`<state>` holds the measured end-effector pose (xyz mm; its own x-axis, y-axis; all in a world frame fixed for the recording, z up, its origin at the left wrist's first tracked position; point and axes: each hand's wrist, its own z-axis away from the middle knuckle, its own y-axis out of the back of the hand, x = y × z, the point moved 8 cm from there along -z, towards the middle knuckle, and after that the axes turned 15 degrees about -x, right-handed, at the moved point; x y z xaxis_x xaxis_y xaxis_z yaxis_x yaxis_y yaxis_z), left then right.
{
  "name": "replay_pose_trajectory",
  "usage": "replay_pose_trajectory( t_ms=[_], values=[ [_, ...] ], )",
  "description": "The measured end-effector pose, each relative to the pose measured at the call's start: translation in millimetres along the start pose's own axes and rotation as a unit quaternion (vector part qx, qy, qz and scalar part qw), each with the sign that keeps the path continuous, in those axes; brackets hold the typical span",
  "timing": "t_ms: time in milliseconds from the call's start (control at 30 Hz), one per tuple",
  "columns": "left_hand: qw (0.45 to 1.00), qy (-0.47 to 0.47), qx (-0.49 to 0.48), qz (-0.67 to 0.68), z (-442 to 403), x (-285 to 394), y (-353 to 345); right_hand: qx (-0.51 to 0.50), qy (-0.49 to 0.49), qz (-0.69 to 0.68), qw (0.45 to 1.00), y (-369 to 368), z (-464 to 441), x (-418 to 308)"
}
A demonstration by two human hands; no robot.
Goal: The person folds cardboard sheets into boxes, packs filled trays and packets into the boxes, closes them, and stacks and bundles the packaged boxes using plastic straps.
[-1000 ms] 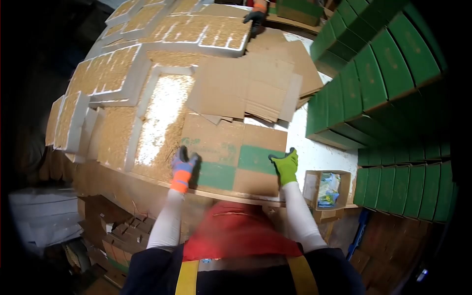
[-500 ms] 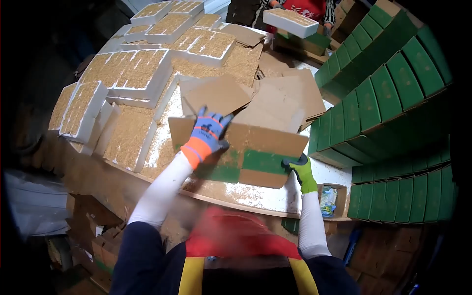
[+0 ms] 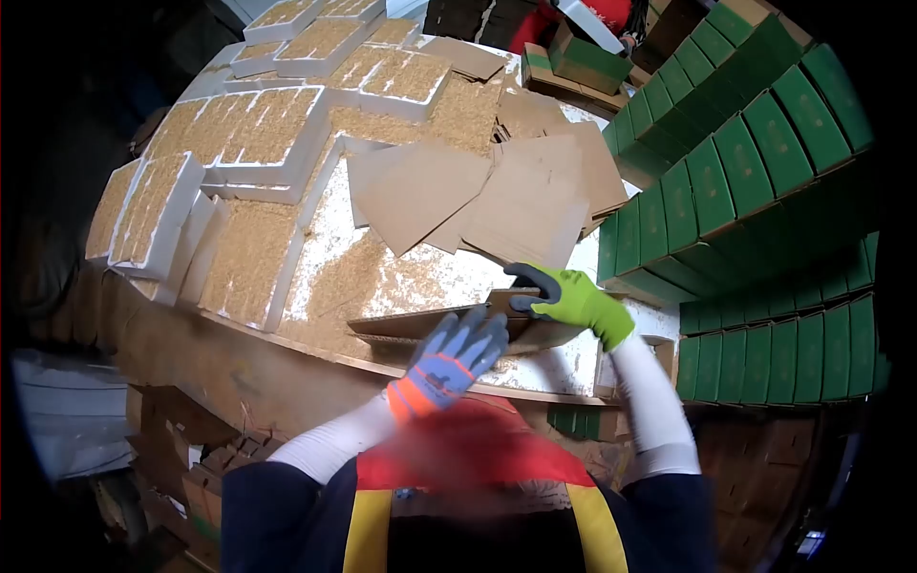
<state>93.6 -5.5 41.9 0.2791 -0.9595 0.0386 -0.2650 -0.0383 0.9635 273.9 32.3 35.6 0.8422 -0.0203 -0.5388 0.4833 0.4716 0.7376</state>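
Observation:
A cardboard carton (image 3: 401,328) stands partly folded near the front edge of the table, seen mostly from above along its edges. My left hand (image 3: 451,361), in a blue-grey glove with an orange cuff, lies against its near side with fingers stretched out. At the carton's right end, my right hand (image 3: 573,301), in a lime-green glove with dark fingertips, curls over the upper edge and grips it. Just beyond the carton, flat cardboard sheets (image 3: 530,186) overlap on the white tabletop (image 3: 330,210). The carton's inside is mostly hidden.
White foam trays (image 3: 315,124) filled with tan crumbly material stand at the left and back. Rows of green cartons (image 3: 731,196) line the right side. Loose crumbs (image 3: 353,277) cover parts of the table. Across it, a person holds a white tray (image 3: 587,21) above a green carton (image 3: 587,62).
The carton has swung from broadside to nearly edge-on and come closer to me. My left hand slid down to its near side; my right rose to its upper edge. The other person's tray tilted.

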Motion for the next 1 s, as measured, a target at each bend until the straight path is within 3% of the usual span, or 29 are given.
replay_pose_trajectory(
  t_ms=[33,100,200,233,300,333,367,400,433,467,567,600,633,667,700,767,800,833,867,933,967,1000],
  values=[
    [0.999,-0.030,0.032,0.009,5,6,2,-0.080,-0.063,0.050,0.994,-1,-8,5],
    [0.987,-0.030,-0.021,0.157,10,4,-1,0.072,-0.020,0.131,0.989,9,-17,8],
    [0.989,-0.025,-0.026,0.141,-4,13,6,0.224,0.042,0.141,0.963,36,-47,-36],
    [0.988,-0.035,-0.071,0.132,-16,24,-1,0.270,0.046,0.147,0.950,38,-59,-51],
    [0.971,-0.033,-0.051,0.229,-35,26,13,0.223,0.054,0.183,0.956,29,-104,-66],
    [0.946,-0.056,-0.032,0.316,-30,17,27,0.149,-0.006,0.184,0.971,26,-124,-62],
    [0.911,-0.078,-0.018,0.404,-17,-3,43,0.149,-0.006,0.179,0.973,28,-129,-60],
    [0.824,-0.112,0.043,0.554,6,-43,44,0.165,0.026,0.145,0.975,34,-131,-58],
    [0.837,0.124,-0.048,0.531,42,-105,38,0.184,0.059,0.116,0.974,42,-131,-57],
    [0.838,0.120,-0.051,0.529,45,-132,38,0.184,0.049,0.108,0.976,44,-131,-55],
    [0.860,0.154,0.153,0.463,57,-207,35,0.190,0.051,0.073,0.978,47,-138,-60],
    [0.959,-0.031,-0.044,0.279,6,-160,7,0.212,0.047,0.079,0.973,47,-147,-57],
    [0.969,-0.092,-0.080,0.215,1,-121,-22,0.201,0.041,0.085,0.975,47,-141,-56],
    [0.956,-0.100,-0.242,0.135,-3,-109,-65,0.235,0.143,-0.095,0.957,54,-122,-64],
    [0.963,-0.115,-0.220,0.106,-6,-115,-86,0.269,0.241,-0.268,0.893,72,-103,-67],
    [0.950,-0.033,-0.148,0.273,-13,-140,-60,0.408,0.100,-0.026,0.907,101,-4,-65],
    [0.980,-0.027,-0.104,0.165,-10,-143,-41,0.330,0.009,0.039,0.943,91,29,-47],
    [0.988,0.004,-0.064,0.140,-1,-151,-50,0.239,-0.077,0.105,0.962,74,53,-34],
    [0.986,0.022,-0.063,0.152,-2,-151,-51,0.157,-0.010,0.192,0.969,36,60,-61],
    [0.985,0.017,-0.072,0.153,-9,-156,-53,0.058,0.035,0.272,0.960,-28,44,-103],
    [0.981,0.007,-0.062,0.186,-9,-156,-59,0.027,0.019,0.275,0.961,-48,34,-111],
    [0.975,0.006,-0.048,0.216,-7,-158,-62,-0.013,0.036,0.148,0.988,-57,14,-78]
  ],
)
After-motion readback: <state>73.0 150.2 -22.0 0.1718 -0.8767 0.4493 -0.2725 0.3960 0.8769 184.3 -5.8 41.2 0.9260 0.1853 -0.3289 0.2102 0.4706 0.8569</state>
